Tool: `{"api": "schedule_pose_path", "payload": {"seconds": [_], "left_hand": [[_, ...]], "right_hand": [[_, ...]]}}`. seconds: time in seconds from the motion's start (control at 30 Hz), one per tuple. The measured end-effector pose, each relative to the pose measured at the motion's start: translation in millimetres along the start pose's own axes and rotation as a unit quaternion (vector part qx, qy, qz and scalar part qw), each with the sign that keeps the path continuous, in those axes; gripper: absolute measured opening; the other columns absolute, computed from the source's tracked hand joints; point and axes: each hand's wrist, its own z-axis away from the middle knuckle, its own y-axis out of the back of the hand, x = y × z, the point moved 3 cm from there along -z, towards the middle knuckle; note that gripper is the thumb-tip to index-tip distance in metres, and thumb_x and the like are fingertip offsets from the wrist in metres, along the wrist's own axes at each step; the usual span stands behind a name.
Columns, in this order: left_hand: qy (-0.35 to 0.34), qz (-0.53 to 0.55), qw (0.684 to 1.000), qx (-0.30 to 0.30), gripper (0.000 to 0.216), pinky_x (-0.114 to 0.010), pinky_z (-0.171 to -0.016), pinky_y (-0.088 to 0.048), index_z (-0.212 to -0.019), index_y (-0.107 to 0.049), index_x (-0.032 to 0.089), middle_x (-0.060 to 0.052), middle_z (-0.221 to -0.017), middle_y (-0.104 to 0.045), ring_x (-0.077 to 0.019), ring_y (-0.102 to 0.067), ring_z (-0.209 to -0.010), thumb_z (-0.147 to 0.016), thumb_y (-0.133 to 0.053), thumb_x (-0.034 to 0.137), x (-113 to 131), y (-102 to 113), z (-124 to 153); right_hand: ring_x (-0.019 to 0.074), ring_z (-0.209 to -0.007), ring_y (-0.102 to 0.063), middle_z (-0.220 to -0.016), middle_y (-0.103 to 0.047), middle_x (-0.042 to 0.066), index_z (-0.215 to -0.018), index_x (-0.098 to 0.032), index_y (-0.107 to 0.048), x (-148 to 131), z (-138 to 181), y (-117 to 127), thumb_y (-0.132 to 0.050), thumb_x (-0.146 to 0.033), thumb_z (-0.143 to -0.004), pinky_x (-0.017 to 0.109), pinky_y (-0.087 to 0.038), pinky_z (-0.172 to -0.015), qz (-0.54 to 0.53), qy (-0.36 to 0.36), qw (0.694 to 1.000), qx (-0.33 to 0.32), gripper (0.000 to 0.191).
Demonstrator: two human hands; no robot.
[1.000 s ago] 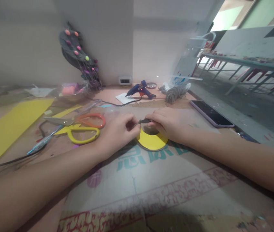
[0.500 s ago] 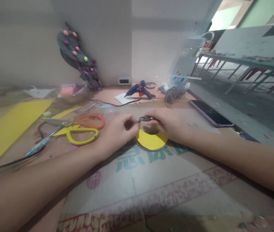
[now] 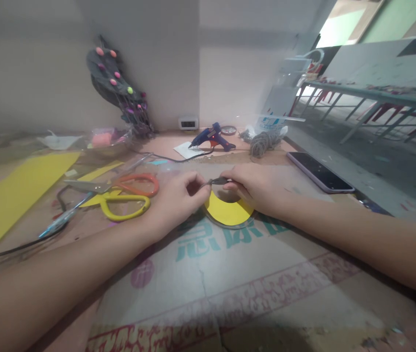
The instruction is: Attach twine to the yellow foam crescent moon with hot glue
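Note:
A yellow crescent-shaped piece [image 3: 229,214] with a grey rim lies on the cardboard between my hands, its opening facing away from me. My left hand [image 3: 186,194] is closed in a pinch near the crescent's left tip, at one end of a dark grey yarn-like strand [image 3: 219,181]. From the right, my right hand [image 3: 250,188] grips the strand's other end, its fingers curled over the crescent's right side. The strand spans the short gap between my fingertips. My fingers hide both tips of the crescent.
Scissors [image 3: 125,195], yellow sheet [image 3: 20,195] and a cord lie left. Behind are a blue glue gun [image 3: 211,137] on white paper, grey yarn [image 3: 264,142] and a small digital clock [image 3: 188,123]. A phone [image 3: 319,172] lies right. A pom-pom-decorated crescent [image 3: 108,73] stands by the wall.
The yellow crescent has shifted slightly left and toward the far side. The grey strand between my fingertips looks a little straighter. Both hands stay in nearly the same place.

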Motion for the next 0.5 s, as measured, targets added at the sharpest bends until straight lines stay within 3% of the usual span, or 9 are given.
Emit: {"api": "schedule_pose_path", "payload": {"seconds": [0.5], "left_hand": [[-0.11, -0.136, 0.984, 0.024, 0.009, -0.025, -0.059, -0.035, -0.072, -0.056, 0.018, 0.002, -0.069, -0.058, -0.012, -0.051, -0.065, -0.081, -0.056, 0.019, 0.8, -2.0, 3.2]], "right_hand": [[0.0195, -0.074, -0.06, -0.083, -0.07, 0.01, -0.104, -0.014, -0.068, -10.2, 3.1, 3.9, -0.036, -0.037, -0.101, 0.03, -0.04, -0.067, 0.067, 0.043, 0.997, 0.014, 0.04]]}}
